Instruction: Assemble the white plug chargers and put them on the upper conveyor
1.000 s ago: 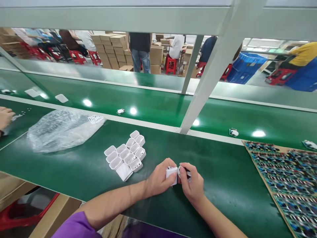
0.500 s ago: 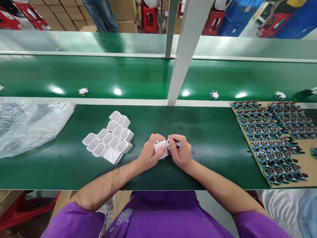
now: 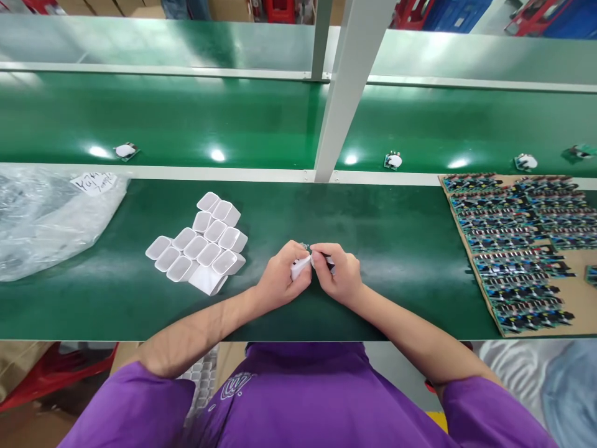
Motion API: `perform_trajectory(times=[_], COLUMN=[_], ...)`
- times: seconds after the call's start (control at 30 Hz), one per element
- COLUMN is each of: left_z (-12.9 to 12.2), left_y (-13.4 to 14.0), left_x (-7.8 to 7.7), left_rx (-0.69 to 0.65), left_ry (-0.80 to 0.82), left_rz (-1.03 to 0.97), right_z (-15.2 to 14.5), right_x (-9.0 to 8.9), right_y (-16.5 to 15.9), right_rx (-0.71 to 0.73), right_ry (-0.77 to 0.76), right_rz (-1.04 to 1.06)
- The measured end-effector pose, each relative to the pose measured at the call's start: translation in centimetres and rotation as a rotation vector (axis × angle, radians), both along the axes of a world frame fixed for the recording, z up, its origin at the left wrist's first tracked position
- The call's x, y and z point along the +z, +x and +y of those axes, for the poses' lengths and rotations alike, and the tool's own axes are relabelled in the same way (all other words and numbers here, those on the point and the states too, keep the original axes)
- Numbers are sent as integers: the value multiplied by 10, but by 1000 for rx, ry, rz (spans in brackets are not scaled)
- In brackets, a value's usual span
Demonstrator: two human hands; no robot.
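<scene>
Left grip point(image 3: 278, 283) pinches white shell point(image 3: 301, 267); right grip point(image 3: 339, 277) pinches small part point(image 3: 329, 264) at its mouth, low over counter point(image 3: 401, 249). Risk: skewed entry jams part; slip could knock empty shells point(image 3: 198, 246) just left.

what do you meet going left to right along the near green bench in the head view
Clear plastic bag → cluster of white shells → left hand holding a white shell → right hand → cardboard sheet of circuit boards

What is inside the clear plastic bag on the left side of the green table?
The clear plastic bag shows only crinkled film and grey shapes; its contents cannot be identified. A handwritten paper label lies at its right end.
</scene>
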State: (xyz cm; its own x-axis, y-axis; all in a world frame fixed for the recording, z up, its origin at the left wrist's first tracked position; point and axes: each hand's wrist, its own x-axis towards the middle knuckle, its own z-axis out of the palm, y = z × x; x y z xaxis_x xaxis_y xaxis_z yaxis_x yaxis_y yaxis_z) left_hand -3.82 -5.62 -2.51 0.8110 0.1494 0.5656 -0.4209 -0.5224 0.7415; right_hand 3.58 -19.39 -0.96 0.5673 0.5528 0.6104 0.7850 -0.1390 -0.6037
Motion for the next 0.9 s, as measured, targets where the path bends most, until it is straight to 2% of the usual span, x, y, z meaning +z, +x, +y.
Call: perform_trajectory(times=[0.13,0.2,0.3,0.37,0.43,0.53,0.67,0.73,0.83,0.9], left_z=[5,11,21,25,28,29,30,29,25,22], left_y=[1,4,8,11,15,20,26,27,26,26], left_x=[-1,0,6,12,18,26,31,32,31,29], left_rx=[47,34,-42,-88,-96,9,121,148,174,157], left_ry=[22,-36,-269,-458,-647,-892,-1039,-1099,-1219,-1316], left_rz=[116,214,303,317,298,259,301,346,398,428], right_z=[3,5,3,1,0,3,13,16,17,19], right_x=[-2,1,12,17,15,1,-18,-18,-9,-4], right_y=[3,5,6,6,4,-1,-6,-5,-1,3], right_rx=[24,20,-30,-27,93,317,401,352,157,58], right_ry=[-80,-84,-49,-59,-131,-276,-356,-308,-151,-111], right_rz=[26,158,442,511,441,197,-164,-218,-160,-186])
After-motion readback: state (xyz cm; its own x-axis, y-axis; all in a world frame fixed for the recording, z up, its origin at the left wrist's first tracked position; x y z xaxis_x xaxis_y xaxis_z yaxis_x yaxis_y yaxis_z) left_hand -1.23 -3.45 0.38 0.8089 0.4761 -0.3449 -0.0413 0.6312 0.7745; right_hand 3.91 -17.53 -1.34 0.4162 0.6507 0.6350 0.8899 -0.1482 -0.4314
